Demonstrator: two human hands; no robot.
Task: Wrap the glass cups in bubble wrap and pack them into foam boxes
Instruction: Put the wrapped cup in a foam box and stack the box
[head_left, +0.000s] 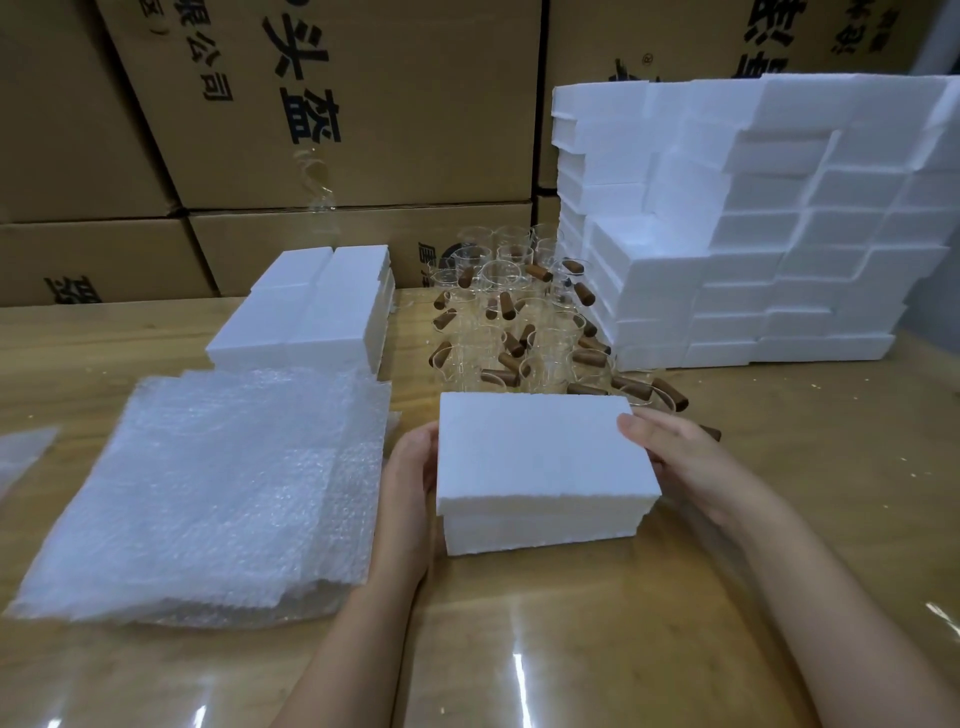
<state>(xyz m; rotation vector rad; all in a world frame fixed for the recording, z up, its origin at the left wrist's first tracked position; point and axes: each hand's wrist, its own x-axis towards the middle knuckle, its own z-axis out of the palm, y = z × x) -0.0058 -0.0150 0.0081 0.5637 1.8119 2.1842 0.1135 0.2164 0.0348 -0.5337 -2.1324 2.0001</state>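
Fig. Closed foam box (540, 457) held between my two hands on the table (571, 649). The box lay directly before me, its long axis running left to right, so each short end faced one palm; neither hand was nearer, both being in contact. The lid (530, 447) sat on the base but seemed slightly askew, overhanging at the right near corner. My left hand (408, 499) was cupped against the left end, its fingers mostly hidden behind the box, so how far they curled I could not tell exactly; my right hand (685, 462) clasped the right end, fingertips (631, 423) bent onto the lid's far corner. Bubble wrap (208, 483) lay stacked just left of my left hand; unwrapped glass cups (519, 317) stood behind the box; finished boxes (311, 306) sat at left rear, and a foam-box pile (779, 234) at right rear. Judged from this, the lid needed squaring before the box went anywhere.
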